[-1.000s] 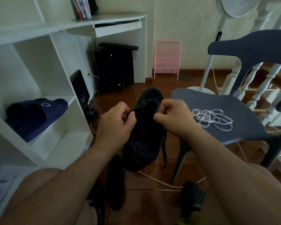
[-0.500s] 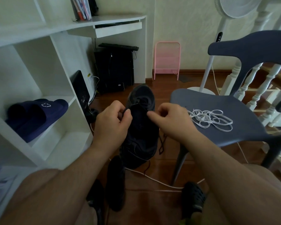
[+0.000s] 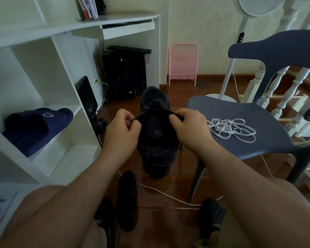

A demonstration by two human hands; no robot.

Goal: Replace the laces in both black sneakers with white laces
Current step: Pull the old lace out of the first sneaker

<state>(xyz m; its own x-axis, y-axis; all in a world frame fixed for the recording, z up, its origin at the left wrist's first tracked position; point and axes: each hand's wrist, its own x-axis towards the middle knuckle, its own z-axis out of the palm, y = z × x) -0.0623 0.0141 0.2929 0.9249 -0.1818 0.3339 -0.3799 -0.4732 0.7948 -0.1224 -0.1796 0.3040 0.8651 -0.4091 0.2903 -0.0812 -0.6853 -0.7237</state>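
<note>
One black sneaker [image 3: 156,138] in hand, unlacing stage; white laces [image 3: 231,129] not yet used.

Item held up over the floor between both hands, toe pointing away. Left hand [image 3: 121,135] and right hand [image 3: 188,129] each pinch a strand of dark lace [image 3: 154,114] at the top of the shoe, fingers curled tight on it, the strand stretched between them. Judged status: old lace partly out; how many eyelets remain threaded cannot be told, dark on dark. White laces lie in a loose heap on the seat of the grey chair [image 3: 258,145], just beside the right hand, untouched. A second dark shoe [image 3: 126,199] lies on the floor below; its lacing cannot be told. Remaining: finish stripping, thread white, then repeat on the other shoe.
</note>
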